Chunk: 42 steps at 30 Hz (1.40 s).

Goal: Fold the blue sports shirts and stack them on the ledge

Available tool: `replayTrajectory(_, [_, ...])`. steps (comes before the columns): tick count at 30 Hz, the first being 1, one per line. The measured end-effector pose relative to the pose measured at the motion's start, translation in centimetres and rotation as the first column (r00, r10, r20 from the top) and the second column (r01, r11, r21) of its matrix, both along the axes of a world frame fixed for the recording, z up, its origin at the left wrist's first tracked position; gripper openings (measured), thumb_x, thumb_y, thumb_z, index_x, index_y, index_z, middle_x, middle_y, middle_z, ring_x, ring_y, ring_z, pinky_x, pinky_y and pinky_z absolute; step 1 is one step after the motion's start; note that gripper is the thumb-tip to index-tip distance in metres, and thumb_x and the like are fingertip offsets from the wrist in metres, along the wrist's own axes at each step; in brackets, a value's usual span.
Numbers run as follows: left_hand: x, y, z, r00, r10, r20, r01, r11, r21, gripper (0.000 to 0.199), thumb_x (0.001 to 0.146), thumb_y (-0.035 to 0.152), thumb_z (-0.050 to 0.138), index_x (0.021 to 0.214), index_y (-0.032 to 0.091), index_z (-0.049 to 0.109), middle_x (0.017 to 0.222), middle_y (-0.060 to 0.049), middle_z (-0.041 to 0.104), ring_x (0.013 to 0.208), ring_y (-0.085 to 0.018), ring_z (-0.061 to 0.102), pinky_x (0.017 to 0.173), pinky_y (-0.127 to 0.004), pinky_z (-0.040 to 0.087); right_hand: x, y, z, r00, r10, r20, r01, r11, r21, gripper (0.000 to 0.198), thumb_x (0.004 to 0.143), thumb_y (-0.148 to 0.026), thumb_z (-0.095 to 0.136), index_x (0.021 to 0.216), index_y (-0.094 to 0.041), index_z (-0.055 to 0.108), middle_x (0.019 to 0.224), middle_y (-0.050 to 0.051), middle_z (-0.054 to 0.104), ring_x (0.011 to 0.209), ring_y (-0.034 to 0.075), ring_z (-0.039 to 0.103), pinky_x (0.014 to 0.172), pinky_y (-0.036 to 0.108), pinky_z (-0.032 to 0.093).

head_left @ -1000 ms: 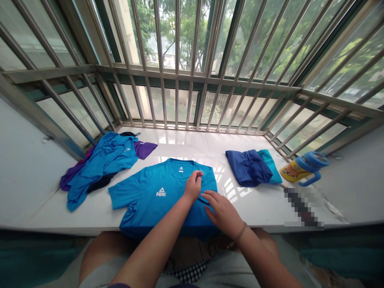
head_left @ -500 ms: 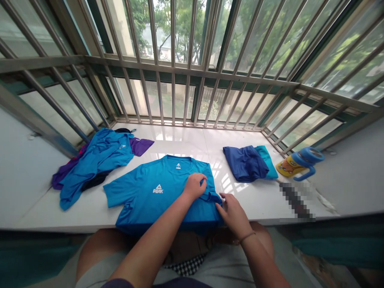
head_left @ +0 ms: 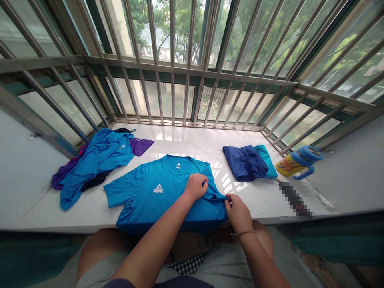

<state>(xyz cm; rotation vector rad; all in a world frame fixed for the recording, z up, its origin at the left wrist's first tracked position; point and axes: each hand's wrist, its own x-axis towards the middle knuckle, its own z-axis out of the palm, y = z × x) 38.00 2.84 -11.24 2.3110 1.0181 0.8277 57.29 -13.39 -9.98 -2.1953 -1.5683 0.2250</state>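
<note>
A blue T-shirt [head_left: 168, 196] with a white PEAK logo lies face up in front of me, its collar toward the window and its lower part at the ledge's front edge. The left sleeve is spread flat; the right side is folded inward and bunched. On the chest, right of the logo, my left hand [head_left: 195, 187] is closed with curled fingers against the fabric. My right hand [head_left: 239, 212] pinches the shirt's right edge between thumb and fingers, drawing a corner of cloth outward.
A heap of blue and purple clothes [head_left: 99, 156] lies at the left. To the right are folded navy and teal garments [head_left: 246, 163], a yellow and blue mug [head_left: 295, 162] and a pixelated dark object [head_left: 297, 200]. Metal window bars [head_left: 172, 96] border the white ledge [head_left: 186, 138].
My right hand has closed on the shirt's right edge and pulled that cloth slightly to the right. My left hand has stayed almost in place on the chest.
</note>
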Motion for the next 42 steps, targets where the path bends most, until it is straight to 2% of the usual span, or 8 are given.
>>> replayTrajectory(6, [0.0,-0.3,0.3,1.000,-0.002,-0.008,0.002,1.000,0.007,0.013,0.096,0.020,0.066,0.099,0.025,0.077,0.106,-0.004,0.081,0.107,-0.025,0.072,0.102,-0.042,0.051,0.1,-1.5,-0.5,0.950,0.164,0.264,-0.190,0.979,0.073,0.037,0.105,-0.022,0.051,0.133,-0.027,0.075,0.112,0.012,0.075,0.092,0.026,0.067,0.084,0.037,0.055])
replayTrajectory(10, [0.0,-0.4,0.5,1.000,-0.014,-0.009,0.014,1.000,0.021,0.009,0.097,0.023,0.067,0.099,0.025,0.076,0.112,-0.005,0.081,0.111,-0.026,0.071,0.104,-0.043,0.050,-0.1,-1.7,-0.2,0.915,0.276,0.294,-0.317,0.943,0.099,0.047,0.104,-0.018,0.051,0.148,-0.026,0.067,0.132,0.014,0.073,0.115,0.032,0.066,0.099,0.045,0.056])
replayTrajectory(13, [0.0,-0.6,0.4,1.000,-0.027,-0.011,0.028,0.999,0.043,0.010,0.097,0.024,0.067,0.102,0.025,0.076,0.118,-0.005,0.080,0.116,-0.026,0.071,0.107,-0.044,0.049,-0.2,-1.3,0.1,0.885,0.376,0.273,-0.410,0.909,0.075,0.042,0.103,-0.015,0.054,0.138,-0.029,0.072,0.133,0.012,0.073,0.120,0.031,0.066,0.104,0.045,0.054])
replayTrajectory(18, [-0.1,-0.7,0.3,0.998,-0.062,-0.014,0.063,0.996,0.063,0.013,0.097,0.023,0.068,0.106,0.026,0.076,0.124,-0.005,0.080,0.120,-0.027,0.071,0.112,-0.046,0.048,0.0,-0.6,1.2,0.877,0.407,0.256,-0.435,0.898,0.062,0.026,0.105,-0.018,0.056,0.117,-0.027,0.078,0.121,0.011,0.076,0.110,0.028,0.067,0.098,0.041,0.053])
replayTrajectory(27, [0.1,-0.6,0.4,0.998,-0.050,-0.040,0.052,0.998,0.042,0.017,0.096,0.022,0.068,0.110,0.027,0.078,0.131,-0.006,0.079,0.128,-0.028,0.069,0.117,-0.049,0.047,0.3,-1.5,2.5,0.796,0.545,0.263,-0.552,0.832,-0.054,0.022,0.102,-0.014,0.057,0.105,-0.026,0.075,0.121,0.009,0.074,0.107,0.027,0.066,0.091,0.038,0.052])
replayTrajectory(31, [0.1,-0.8,0.5,0.997,-0.044,-0.061,0.047,0.998,0.041,0.020,0.097,0.023,0.068,0.113,0.027,0.078,0.138,-0.006,0.077,0.132,-0.028,0.067,0.119,-0.051,0.045,0.1,-1.9,2.3,0.876,0.453,0.164,-0.455,0.890,-0.025,0.021,0.109,-0.026,0.052,0.106,-0.024,0.072,0.108,0.009,0.074,0.100,0.026,0.067,0.091,0.039,0.052])
replayTrajectory(36, [0.0,-1.1,0.2,0.989,-0.117,-0.086,0.121,0.992,0.041,0.029,0.100,0.024,0.064,0.127,0.029,0.075,0.153,-0.004,0.069,0.145,-0.027,0.059,0.131,-0.056,0.032,-0.2,-1.2,0.8,0.951,0.298,0.085,-0.301,0.953,0.030,0.025,0.103,-0.024,0.056,0.123,-0.020,0.070,0.116,0.012,0.074,0.107,0.029,0.068,0.097,0.041,0.054])
replayTrajectory(42, [0.3,-1.2,0.0,0.966,-0.141,-0.215,0.157,0.986,0.056,0.041,0.106,0.034,0.059,0.145,0.028,0.067,0.169,-0.008,0.052,0.159,-0.029,0.044,0.134,-0.060,0.026,0.5,-0.3,-0.8,0.975,0.200,0.092,-0.199,0.980,-0.018,0.019,0.103,-0.021,0.056,0.107,-0.019,0.075,0.103,0.011,0.076,0.100,0.027,0.072,0.094,0.038,0.054])
